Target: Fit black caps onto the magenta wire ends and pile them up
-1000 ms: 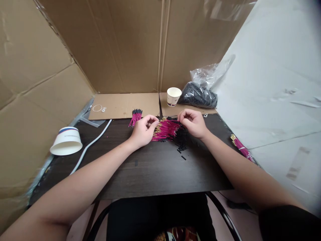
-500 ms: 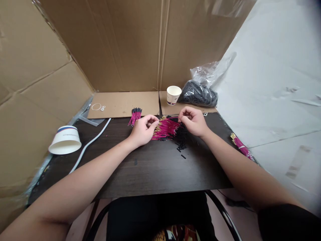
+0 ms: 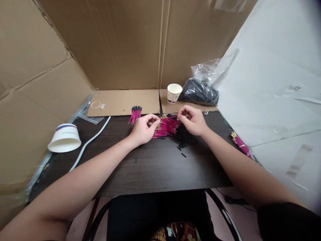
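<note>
A pile of magenta wires with gold tips [image 3: 167, 127] lies on the dark table. At its left edge, my left hand [image 3: 145, 129] is pinched, with what it may hold too small to make out. My right hand [image 3: 191, 119] is closed in a pinch over the pile's right side, and a magenta wire reaches its fingertips. Small black sleeves [image 3: 181, 137] lie loose below the right hand. Behind my left hand rests a bundle of magenta wires with black ends [image 3: 135, 114].
A white paper cup [image 3: 174, 93] and a plastic bag of black pieces [image 3: 200, 92] stand at the back. A tipped paper bowl [image 3: 65, 138] and a pale tube [image 3: 87, 144] are on the left. A banded wire bundle [image 3: 242, 146] lies at the right edge.
The view has shifted slightly. Both hands stay at the pile in nearly the same pinched poses, with the right one a touch further left.
</note>
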The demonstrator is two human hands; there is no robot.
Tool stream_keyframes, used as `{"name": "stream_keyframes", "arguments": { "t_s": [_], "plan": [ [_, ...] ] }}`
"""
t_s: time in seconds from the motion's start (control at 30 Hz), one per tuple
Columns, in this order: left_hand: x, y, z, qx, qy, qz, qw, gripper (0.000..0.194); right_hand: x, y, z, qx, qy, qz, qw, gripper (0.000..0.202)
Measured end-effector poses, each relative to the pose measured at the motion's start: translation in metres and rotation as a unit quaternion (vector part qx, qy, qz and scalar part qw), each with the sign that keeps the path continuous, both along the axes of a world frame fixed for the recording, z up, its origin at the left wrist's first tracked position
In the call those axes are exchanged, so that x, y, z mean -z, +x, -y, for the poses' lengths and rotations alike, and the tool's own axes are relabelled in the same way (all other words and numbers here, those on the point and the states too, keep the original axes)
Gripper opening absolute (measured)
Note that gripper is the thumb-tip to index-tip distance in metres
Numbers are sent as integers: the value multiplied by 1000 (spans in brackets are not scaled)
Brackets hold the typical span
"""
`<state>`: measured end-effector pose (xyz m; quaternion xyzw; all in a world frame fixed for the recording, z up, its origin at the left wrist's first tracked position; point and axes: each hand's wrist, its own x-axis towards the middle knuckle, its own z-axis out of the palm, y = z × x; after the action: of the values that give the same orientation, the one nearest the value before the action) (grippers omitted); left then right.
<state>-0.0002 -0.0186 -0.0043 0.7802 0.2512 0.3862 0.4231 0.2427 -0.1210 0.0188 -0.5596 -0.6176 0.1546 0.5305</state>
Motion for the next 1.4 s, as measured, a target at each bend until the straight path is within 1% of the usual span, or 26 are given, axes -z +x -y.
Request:
{"name": "stream_keyframes", "arguments": {
  "t_s": [0.37, 0.67, 0.73, 0.77, 0.87, 0.97, 1.07, 1.17, 1.27, 1.4],
  "plan": [
    [1, 0, 2, -2, 19, -6, 1000, 24, -5, -3, 2, -2, -13, 14, 1000, 8],
    [-1, -1, 4, -6, 13, -1, 1000, 23, -2, -3, 0, -4, -17, -8, 1000, 7],
    [-3, -1, 5, -7, 0, 7, 1000, 27, -3, -3, -1, -4, -19, -40, 999, 7],
    [-4, -2, 5, -7, -11, 14, 1000, 32, -3, -4, -1, -7, -22, -68, 997, 8],
    [-7, -1, 6, -1, -54, 45, 998, 45, -7, -11, -2, -32, -50, -194, 979, 18],
    [-12, 2, 10, 14, -84, 82, 993, 41, -9, -23, 2, -74, -87, -299, 948, 31],
    [-18, 4, 18, 34, -98, 122, 987, 38, -9, -37, 8, -111, -112, -333, 930, 37],
    [-23, 3, 25, 31, -112, 129, 985, 45, -7, -45, 12, -125, -129, -321, 930, 38],
    [-26, 1, 28, 21, -124, 121, 985, 54, -6, -49, 13, -137, -122, -278, 943, 37],
    [-26, 1, 27, 24, -147, 117, 982, 56, -6, -50, 14, -168, -102, -204, 959, 34]
  ]
}}
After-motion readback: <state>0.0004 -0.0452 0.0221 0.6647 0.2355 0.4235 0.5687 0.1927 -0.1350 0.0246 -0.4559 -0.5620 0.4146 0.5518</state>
